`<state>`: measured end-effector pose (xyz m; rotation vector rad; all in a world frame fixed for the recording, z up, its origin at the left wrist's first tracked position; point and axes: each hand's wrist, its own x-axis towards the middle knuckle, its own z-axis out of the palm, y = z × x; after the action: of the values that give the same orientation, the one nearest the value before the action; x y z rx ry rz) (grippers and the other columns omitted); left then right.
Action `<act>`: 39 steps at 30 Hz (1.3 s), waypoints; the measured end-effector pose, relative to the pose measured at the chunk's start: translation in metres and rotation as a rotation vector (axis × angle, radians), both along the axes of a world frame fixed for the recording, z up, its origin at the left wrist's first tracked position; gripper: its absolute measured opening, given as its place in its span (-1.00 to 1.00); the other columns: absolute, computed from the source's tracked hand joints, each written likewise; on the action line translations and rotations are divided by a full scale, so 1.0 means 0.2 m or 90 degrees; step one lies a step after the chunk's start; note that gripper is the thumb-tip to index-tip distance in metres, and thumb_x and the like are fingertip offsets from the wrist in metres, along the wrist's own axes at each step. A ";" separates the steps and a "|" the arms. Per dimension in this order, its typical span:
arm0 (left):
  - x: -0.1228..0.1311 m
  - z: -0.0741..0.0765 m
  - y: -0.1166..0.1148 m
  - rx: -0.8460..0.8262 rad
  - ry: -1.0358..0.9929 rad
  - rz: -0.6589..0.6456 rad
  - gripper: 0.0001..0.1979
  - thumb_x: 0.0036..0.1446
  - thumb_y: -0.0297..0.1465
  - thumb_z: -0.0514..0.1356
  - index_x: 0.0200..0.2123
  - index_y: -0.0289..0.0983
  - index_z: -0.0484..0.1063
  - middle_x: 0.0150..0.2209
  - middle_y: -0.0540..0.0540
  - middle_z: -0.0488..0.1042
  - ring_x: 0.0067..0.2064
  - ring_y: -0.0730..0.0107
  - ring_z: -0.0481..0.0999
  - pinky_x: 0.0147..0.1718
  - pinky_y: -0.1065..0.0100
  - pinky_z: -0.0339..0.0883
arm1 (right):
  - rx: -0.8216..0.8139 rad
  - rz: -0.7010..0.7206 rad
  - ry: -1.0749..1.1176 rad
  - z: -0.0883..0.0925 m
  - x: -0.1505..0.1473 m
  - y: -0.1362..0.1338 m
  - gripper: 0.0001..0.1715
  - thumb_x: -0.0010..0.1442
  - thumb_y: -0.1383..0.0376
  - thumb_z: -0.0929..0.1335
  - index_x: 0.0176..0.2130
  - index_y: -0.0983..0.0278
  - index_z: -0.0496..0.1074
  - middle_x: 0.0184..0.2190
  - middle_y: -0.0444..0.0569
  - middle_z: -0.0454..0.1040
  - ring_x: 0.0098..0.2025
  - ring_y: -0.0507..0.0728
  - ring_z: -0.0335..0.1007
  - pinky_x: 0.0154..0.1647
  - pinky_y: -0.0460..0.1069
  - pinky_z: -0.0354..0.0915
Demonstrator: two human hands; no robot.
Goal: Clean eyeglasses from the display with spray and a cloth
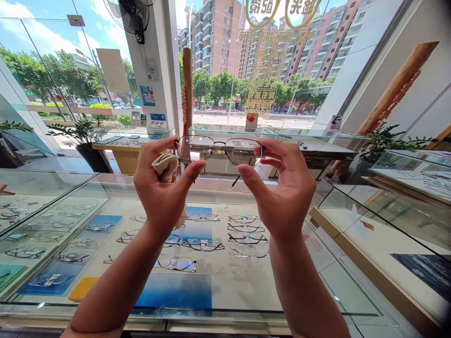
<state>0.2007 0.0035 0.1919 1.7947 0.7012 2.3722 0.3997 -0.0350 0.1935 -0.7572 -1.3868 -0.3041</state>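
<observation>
A pair of thin dark-rimmed glasses (219, 149) is raised in front of me, its lenses upright and facing the window. My left hand (160, 185) grips the left end of the frame, thumb near the lower rim. A folded beige cloth (165, 165) is tucked in that same hand's fingers. At the frame's right end, my right hand (283, 183) holds the glasses between thumb and fingers. One thin temple arm slants down beside the right thumb. Below the hands lies a glass display case (243, 286) with several pairs of glasses (203, 244) in it.
Inside the case at the lower left is a yellow object (83, 289). More glass cases stand at the left and right (369, 225). Ahead are a counter (123, 159), potted plants (84, 136) and tall windows. A fan (130, 16) hangs at the upper left.
</observation>
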 end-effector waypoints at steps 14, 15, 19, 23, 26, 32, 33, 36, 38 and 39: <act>0.00 0.01 0.01 -0.007 0.001 -0.011 -0.46 -0.01 0.02 0.65 -0.02 -0.05 0.69 -0.14 -0.06 0.60 -0.40 0.45 0.33 -0.49 0.32 0.29 | 0.007 -0.017 -0.008 0.00 0.00 -0.01 -0.51 0.31 0.04 0.58 0.14 0.09 0.54 0.01 -0.03 0.62 0.03 0.24 0.62 0.05 0.23 0.59; -0.01 0.01 0.01 -0.007 0.003 -0.009 -0.45 -0.01 0.02 0.65 -0.02 -0.05 0.69 -0.13 -0.06 0.60 -0.39 0.44 0.35 -0.48 0.32 0.30 | 0.008 -0.016 -0.008 0.00 0.00 -0.01 -0.51 0.31 0.03 0.58 0.14 0.09 0.54 0.01 -0.03 0.63 0.03 0.24 0.62 0.05 0.23 0.59; -0.01 0.01 0.01 -0.014 0.012 -0.004 -0.46 0.00 0.02 0.65 -0.01 -0.05 0.70 -0.12 -0.07 0.61 -0.39 0.44 0.35 -0.47 0.31 0.30 | 0.017 -0.008 -0.007 0.00 0.00 -0.01 -0.53 0.31 0.04 0.58 0.13 0.09 0.54 0.00 -0.04 0.64 0.02 0.24 0.62 0.02 0.22 0.59; 0.00 0.01 0.01 -0.018 0.020 -0.001 -0.46 0.03 0.03 0.63 -0.01 -0.06 0.69 -0.13 -0.06 0.61 -0.38 0.43 0.36 -0.47 0.31 0.30 | 0.024 -0.006 -0.010 0.00 0.00 -0.01 -0.52 0.32 0.05 0.58 0.13 0.10 0.54 0.00 -0.03 0.64 0.03 0.24 0.63 0.02 0.22 0.59; 0.00 0.01 0.01 -0.020 0.022 0.007 -0.46 0.04 0.08 0.61 -0.04 -0.07 0.67 -0.16 -0.06 0.61 -0.38 0.41 0.37 -0.47 0.30 0.28 | 0.029 -0.014 -0.016 0.00 0.00 -0.01 -0.51 0.32 0.04 0.57 0.14 0.11 0.52 0.01 -0.01 0.63 0.04 0.25 0.63 0.02 0.24 0.60; -0.02 0.02 0.01 -0.040 0.034 -0.012 -0.45 0.00 0.07 0.63 -0.04 -0.06 0.68 -0.15 -0.05 0.66 -0.40 0.40 0.39 -0.48 0.28 0.30 | 0.046 -0.001 -0.017 0.01 0.00 -0.01 -0.54 0.31 0.05 0.59 0.13 0.05 0.52 -0.01 0.00 0.62 0.03 0.30 0.63 -0.01 0.25 0.61; -0.02 0.02 0.01 -0.047 0.037 -0.020 -0.45 -0.01 0.05 0.64 -0.03 -0.05 0.68 -0.14 -0.05 0.67 -0.40 0.40 0.40 -0.48 0.28 0.31 | 0.045 -0.003 -0.018 0.01 0.00 -0.01 -0.53 0.31 0.04 0.59 0.13 0.02 0.52 0.00 0.01 0.62 0.03 0.31 0.63 -0.01 0.25 0.61; -0.04 0.02 0.02 -0.068 0.055 -0.040 -0.46 -0.02 0.02 0.66 -0.03 -0.03 0.69 -0.13 -0.05 0.69 -0.40 0.39 0.43 -0.47 0.26 0.32 | 0.047 -0.006 -0.022 0.00 0.01 -0.01 -0.50 0.32 0.02 0.58 0.16 -0.02 0.49 0.02 0.00 0.59 0.04 0.32 0.62 0.02 0.26 0.61; -0.04 0.03 0.02 -0.078 0.068 -0.045 -0.47 -0.02 0.02 0.65 -0.04 -0.02 0.70 -0.12 -0.06 0.69 -0.38 0.37 0.45 -0.47 0.25 0.33 | 0.048 -0.005 -0.025 -0.01 0.01 -0.01 -0.49 0.32 -0.01 0.57 0.17 -0.03 0.48 0.03 -0.02 0.58 0.05 0.31 0.61 0.04 0.26 0.60; -0.04 0.03 0.02 -0.081 0.073 -0.045 -0.48 -0.02 0.03 0.65 -0.04 -0.02 0.70 -0.12 -0.06 0.69 -0.37 0.36 0.46 -0.47 0.24 0.33 | 0.049 -0.003 -0.026 -0.01 0.01 -0.01 -0.48 0.32 -0.01 0.57 0.18 -0.03 0.48 0.03 -0.02 0.57 0.05 0.30 0.60 0.05 0.26 0.60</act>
<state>0.1920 0.0074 0.1974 1.8812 0.7701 2.1426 0.4020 -0.0365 0.1923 -0.6937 -1.4048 -0.3762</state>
